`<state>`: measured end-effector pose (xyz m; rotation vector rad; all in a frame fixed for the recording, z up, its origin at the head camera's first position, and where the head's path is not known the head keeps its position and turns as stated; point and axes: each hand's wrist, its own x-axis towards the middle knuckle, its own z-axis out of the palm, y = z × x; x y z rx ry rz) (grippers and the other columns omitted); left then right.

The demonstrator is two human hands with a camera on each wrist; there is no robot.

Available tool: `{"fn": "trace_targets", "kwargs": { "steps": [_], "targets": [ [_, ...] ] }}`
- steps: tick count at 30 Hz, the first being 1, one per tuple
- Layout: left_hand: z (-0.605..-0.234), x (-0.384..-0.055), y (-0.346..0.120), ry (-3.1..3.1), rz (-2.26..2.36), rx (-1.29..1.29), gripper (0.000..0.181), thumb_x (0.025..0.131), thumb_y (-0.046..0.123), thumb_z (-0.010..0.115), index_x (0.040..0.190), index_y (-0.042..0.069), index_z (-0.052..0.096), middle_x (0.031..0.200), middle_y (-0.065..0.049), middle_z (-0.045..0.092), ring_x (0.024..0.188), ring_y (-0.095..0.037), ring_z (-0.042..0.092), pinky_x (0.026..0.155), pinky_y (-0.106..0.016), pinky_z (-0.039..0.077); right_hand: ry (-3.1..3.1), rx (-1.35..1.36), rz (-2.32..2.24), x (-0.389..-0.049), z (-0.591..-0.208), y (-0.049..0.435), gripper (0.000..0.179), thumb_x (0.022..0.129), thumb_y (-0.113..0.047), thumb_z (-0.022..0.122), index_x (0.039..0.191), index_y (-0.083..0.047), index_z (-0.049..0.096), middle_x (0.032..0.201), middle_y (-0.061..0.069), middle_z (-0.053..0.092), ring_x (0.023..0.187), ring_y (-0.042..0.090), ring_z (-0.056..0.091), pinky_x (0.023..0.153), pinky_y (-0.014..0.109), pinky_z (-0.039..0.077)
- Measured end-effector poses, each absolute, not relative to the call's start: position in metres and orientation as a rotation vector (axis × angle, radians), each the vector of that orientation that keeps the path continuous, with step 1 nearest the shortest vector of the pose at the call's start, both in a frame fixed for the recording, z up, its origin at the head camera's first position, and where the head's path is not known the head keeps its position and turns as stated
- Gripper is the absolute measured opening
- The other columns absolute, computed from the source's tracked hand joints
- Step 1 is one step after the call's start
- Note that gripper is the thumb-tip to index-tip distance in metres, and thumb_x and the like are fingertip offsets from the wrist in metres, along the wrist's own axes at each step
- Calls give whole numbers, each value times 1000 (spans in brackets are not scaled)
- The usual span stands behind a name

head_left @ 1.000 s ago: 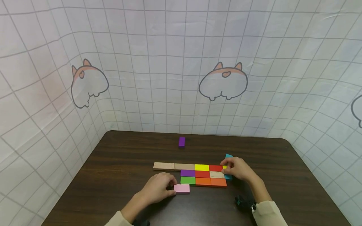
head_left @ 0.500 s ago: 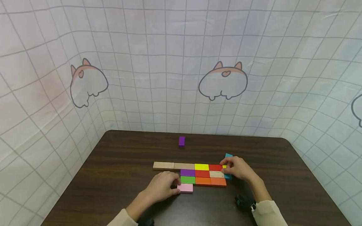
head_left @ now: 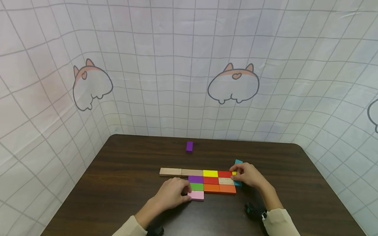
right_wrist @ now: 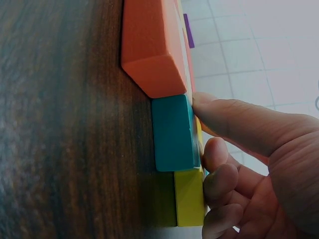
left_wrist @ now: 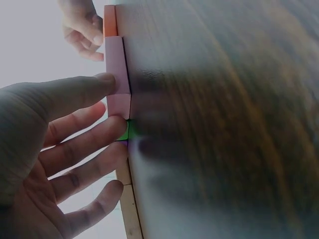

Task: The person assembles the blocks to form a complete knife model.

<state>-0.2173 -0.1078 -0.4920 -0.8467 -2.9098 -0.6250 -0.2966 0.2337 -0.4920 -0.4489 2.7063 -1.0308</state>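
Note:
My left hand pinches the end of a pink wooden block, which lies at the front left of a flat layout of coloured blocks. In the left wrist view the thumb rests on the pink block, with the other fingers spread beside it. Right behind that block is a green block. At the layout's right end my right hand touches the tops of the blocks with bent thumb and fingers, over a teal block and a yellow block, partly covering both.
The layout includes a purple block, red block, orange block and two plain wood blocks reaching left. Another purple block stands apart near the back edge of the dark table. Gridded cloth surrounds the table.
My left hand has slid the pink block right and slightly back, to the front of the green block. My right hand has stayed at the layout's right end.

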Motion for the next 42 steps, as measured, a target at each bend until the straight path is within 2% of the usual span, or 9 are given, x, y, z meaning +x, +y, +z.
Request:
{"fn": "trace_targets", "kwargs": {
  "steps": [11,16,21,28,35,42],
  "targets": [
    [-491,-219,-110,-2918,-661,-852,17,82,33,85,85,24,71,71,15,60,65,0,48,61,-21,40,2706,-452,-1035,-298,-493,234,25,91,-18,78,113,-8,73,75,1,56,68,18,51,61,28,43],
    [-479,-226,-119,-2902,-695,-798,15,86,34,82,88,23,72,73,15,61,66,0,51,62,-22,43,2697,-455,-1041,-297,-494,233,25,91,-19,78,113,-8,73,76,1,57,68,18,51,62,28,44],
    [-455,-252,-128,-2869,-771,-641,14,89,30,80,96,20,74,78,12,66,67,-3,55,63,-25,47,2700,-458,-1036,-298,-494,233,25,91,-19,78,113,-8,73,76,1,57,69,18,51,62,28,44],
    [-441,-313,-138,-2845,-893,-476,13,90,21,80,101,17,74,83,7,67,72,-9,60,67,-30,50,2702,-456,-1031,-297,-492,232,25,92,-18,77,114,-7,72,76,2,57,68,18,51,61,29,43],
    [-461,-363,-127,-2965,-876,-351,30,90,30,79,116,16,72,100,-1,69,86,-16,65,74,-36,53,2695,-419,-1048,-298,-493,232,26,91,-19,78,114,-8,73,76,1,56,69,18,51,61,28,43],
    [-479,-380,-109,-3058,-864,-70,56,86,47,81,124,10,66,117,-10,71,103,-32,68,86,-48,54,2700,-420,-1057,-299,-494,234,25,90,-19,79,112,-8,73,75,1,56,69,18,51,61,28,43]
  ]
}}
